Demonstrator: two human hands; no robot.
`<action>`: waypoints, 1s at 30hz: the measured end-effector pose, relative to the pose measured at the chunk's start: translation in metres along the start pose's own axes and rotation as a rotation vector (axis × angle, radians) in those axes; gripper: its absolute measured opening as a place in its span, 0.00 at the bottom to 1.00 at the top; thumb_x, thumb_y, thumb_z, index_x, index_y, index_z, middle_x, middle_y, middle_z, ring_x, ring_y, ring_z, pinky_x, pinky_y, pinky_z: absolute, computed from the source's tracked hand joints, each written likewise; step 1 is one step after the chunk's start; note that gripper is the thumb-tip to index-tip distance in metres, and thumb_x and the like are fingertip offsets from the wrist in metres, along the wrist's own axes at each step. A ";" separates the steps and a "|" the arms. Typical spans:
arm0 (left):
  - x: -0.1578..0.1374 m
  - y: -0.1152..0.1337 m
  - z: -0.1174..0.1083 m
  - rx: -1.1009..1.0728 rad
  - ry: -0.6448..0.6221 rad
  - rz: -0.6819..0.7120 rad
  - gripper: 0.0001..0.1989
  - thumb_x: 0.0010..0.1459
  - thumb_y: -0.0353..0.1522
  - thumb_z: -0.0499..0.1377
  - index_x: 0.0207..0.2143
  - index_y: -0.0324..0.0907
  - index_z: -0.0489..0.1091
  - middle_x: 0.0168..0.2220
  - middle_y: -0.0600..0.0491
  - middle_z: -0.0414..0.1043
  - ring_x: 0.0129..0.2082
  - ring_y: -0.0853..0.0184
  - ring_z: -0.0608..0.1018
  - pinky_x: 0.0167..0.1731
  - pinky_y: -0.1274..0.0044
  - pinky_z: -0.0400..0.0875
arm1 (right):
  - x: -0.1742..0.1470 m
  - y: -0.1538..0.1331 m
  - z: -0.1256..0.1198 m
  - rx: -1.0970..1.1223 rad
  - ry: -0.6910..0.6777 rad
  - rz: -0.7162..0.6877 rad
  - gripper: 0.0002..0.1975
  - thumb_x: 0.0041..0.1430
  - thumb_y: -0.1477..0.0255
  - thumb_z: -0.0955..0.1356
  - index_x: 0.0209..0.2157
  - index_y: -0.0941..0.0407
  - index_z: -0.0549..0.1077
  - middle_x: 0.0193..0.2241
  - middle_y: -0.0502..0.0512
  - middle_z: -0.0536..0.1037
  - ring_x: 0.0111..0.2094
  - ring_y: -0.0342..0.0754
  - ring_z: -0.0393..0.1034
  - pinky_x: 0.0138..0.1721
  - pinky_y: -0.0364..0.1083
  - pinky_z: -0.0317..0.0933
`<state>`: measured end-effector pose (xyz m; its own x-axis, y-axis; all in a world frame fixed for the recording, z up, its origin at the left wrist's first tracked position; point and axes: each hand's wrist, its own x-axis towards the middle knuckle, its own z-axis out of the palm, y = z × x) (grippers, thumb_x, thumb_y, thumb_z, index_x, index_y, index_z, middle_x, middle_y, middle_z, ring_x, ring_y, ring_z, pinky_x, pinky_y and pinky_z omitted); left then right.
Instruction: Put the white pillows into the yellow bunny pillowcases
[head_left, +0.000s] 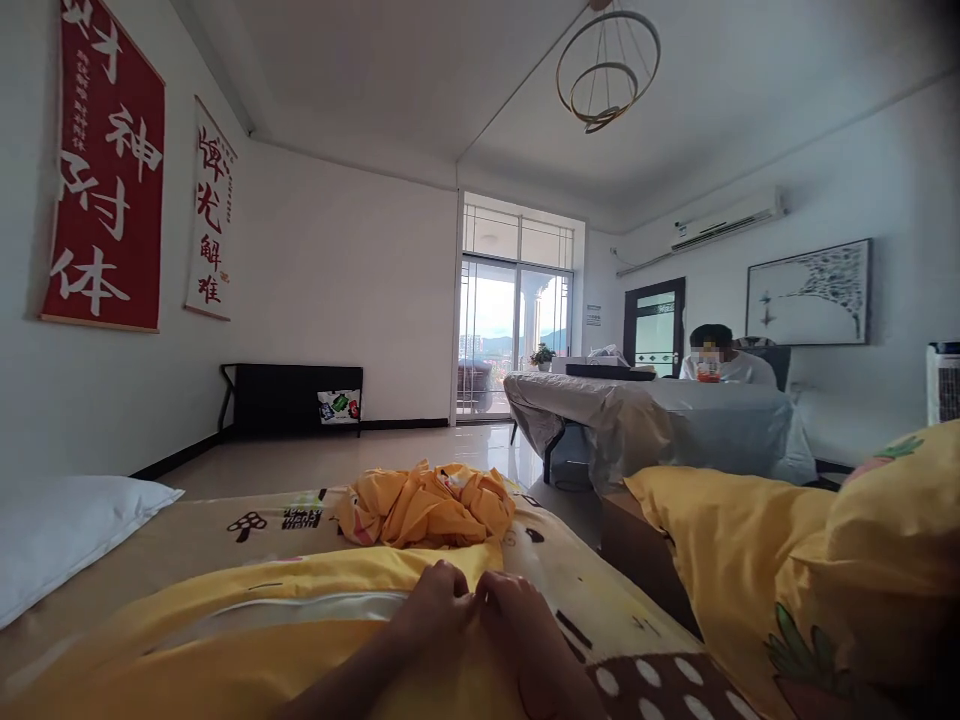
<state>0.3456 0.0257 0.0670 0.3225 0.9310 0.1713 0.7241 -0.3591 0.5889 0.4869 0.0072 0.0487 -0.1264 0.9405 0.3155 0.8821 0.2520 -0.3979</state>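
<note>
One yellow cloth cover (pixel 255 655), w/ a long pale strip (pixel 322 607) across it, lies on the patterned bed (pixel 570 565); L hand (pixel 437 592) & R hand (pixel 517 603), nr each other, pinch its edge.

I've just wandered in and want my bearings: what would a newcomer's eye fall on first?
Probably the tall red scroll with big white characters, hanging at upper left. Next, the left hand and right hand, close together on a yellow cloth cover at bottom centre. Just beyond them lies a crumpled orange-yellow patterned cloth.
</note>
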 end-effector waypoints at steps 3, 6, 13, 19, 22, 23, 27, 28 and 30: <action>0.001 -0.002 0.000 0.031 0.012 -0.005 0.11 0.51 0.36 0.54 0.23 0.37 0.70 0.25 0.51 0.71 0.29 0.66 0.70 0.26 0.78 0.59 | 0.003 0.001 0.004 -0.033 -0.009 0.023 0.11 0.54 0.77 0.62 0.30 0.53 0.76 0.33 0.53 0.79 0.36 0.47 0.72 0.32 0.42 0.53; -0.001 -0.004 -0.003 0.084 0.033 0.062 0.07 0.50 0.30 0.54 0.27 0.38 0.71 0.30 0.50 0.73 0.33 0.65 0.71 0.33 0.76 0.61 | 0.006 0.006 0.006 -0.002 -0.002 0.013 0.10 0.52 0.77 0.64 0.30 0.53 0.77 0.32 0.52 0.80 0.35 0.46 0.71 0.33 0.41 0.54; -0.010 -0.004 -0.018 0.124 0.079 0.132 0.07 0.52 0.30 0.54 0.26 0.39 0.70 0.29 0.52 0.72 0.31 0.67 0.69 0.33 0.77 0.60 | 0.004 0.018 -0.008 0.125 -0.011 -0.059 0.09 0.51 0.76 0.63 0.29 0.55 0.75 0.25 0.49 0.77 0.29 0.43 0.68 0.30 0.40 0.52; -0.020 -0.012 -0.043 0.151 0.092 0.078 0.08 0.52 0.30 0.54 0.24 0.38 0.70 0.24 0.54 0.70 0.25 0.71 0.67 0.25 0.79 0.55 | 0.000 0.022 -0.014 0.137 -0.001 -0.097 0.09 0.50 0.78 0.63 0.29 0.56 0.74 0.25 0.50 0.74 0.30 0.43 0.66 0.31 0.41 0.53; -0.025 -0.010 -0.049 0.194 0.096 0.067 0.07 0.52 0.30 0.54 0.25 0.38 0.71 0.25 0.53 0.72 0.26 0.70 0.69 0.25 0.79 0.55 | -0.003 0.021 -0.018 0.085 -0.010 -0.133 0.10 0.49 0.80 0.62 0.29 0.56 0.74 0.32 0.53 0.75 0.36 0.46 0.68 0.36 0.42 0.56; -0.027 -0.008 -0.050 0.212 0.101 0.064 0.07 0.52 0.30 0.54 0.25 0.39 0.71 0.26 0.52 0.73 0.27 0.69 0.70 0.26 0.79 0.56 | -0.004 0.019 -0.021 0.072 0.012 -0.147 0.12 0.49 0.81 0.61 0.30 0.56 0.75 0.35 0.54 0.76 0.39 0.48 0.69 0.40 0.44 0.57; -0.030 0.000 -0.049 0.290 0.129 0.066 0.09 0.54 0.30 0.53 0.28 0.39 0.72 0.31 0.48 0.75 0.31 0.64 0.73 0.29 0.76 0.58 | -0.012 0.000 -0.025 0.108 0.181 -0.228 0.19 0.54 0.80 0.60 0.45 0.53 0.72 0.48 0.56 0.73 0.52 0.51 0.64 0.52 0.49 0.52; -0.031 0.002 -0.048 0.305 0.133 0.071 0.09 0.54 0.30 0.52 0.29 0.39 0.72 0.32 0.47 0.75 0.32 0.63 0.74 0.30 0.75 0.59 | -0.015 -0.008 -0.023 0.125 0.202 -0.257 0.19 0.56 0.78 0.60 0.47 0.53 0.71 0.49 0.56 0.73 0.52 0.51 0.64 0.53 0.49 0.52; -0.032 0.004 -0.049 0.328 0.136 0.078 0.10 0.55 0.30 0.51 0.31 0.39 0.72 0.34 0.46 0.75 0.35 0.62 0.75 0.32 0.75 0.60 | -0.018 -0.024 -0.015 0.116 0.202 -0.285 0.16 0.56 0.77 0.61 0.45 0.53 0.72 0.47 0.55 0.74 0.50 0.51 0.65 0.51 0.49 0.53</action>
<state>0.3084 -0.0028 0.1028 0.3164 0.8921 0.3225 0.8646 -0.4111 0.2888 0.4746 -0.0191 0.0654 -0.2572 0.7676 0.5871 0.7655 0.5326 -0.3610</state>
